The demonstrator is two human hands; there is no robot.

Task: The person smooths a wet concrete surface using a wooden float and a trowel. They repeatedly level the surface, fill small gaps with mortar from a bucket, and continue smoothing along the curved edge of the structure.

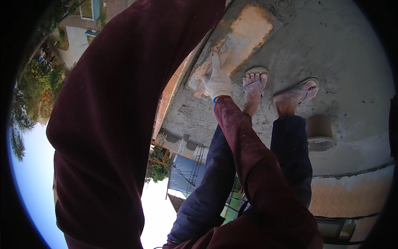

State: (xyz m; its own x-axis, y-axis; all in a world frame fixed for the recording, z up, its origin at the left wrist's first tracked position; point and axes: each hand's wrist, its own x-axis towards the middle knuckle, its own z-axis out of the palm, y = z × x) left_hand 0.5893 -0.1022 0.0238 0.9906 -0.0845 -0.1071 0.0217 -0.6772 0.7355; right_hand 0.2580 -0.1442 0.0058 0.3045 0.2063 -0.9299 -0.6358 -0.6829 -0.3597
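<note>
My right hand (218, 83), in a pale knit glove, is closed over a narrow mortar-smeared wooden strip (200, 89), index finger stretched along it. Past the fingertips lies a flat grey patch, perhaps a blade or wet mortar; I cannot tell which. Beneath the hand is a board (253, 25) with an orange-tan face and grey mortar round its edges, lying on the grey cement surface (340, 62). A dark maroon left sleeve (99, 124) crosses close to the view and runs out at the top; my left hand is beyond the picture.
My feet in flip-flops (307, 90) stand on the cement, beside the board. A brown round container (320, 128) with a pale rim is near my right leg. The slab's edge (163, 114) drops off at the left, with scaffolding (195, 166) and trees (35, 79) beyond.
</note>
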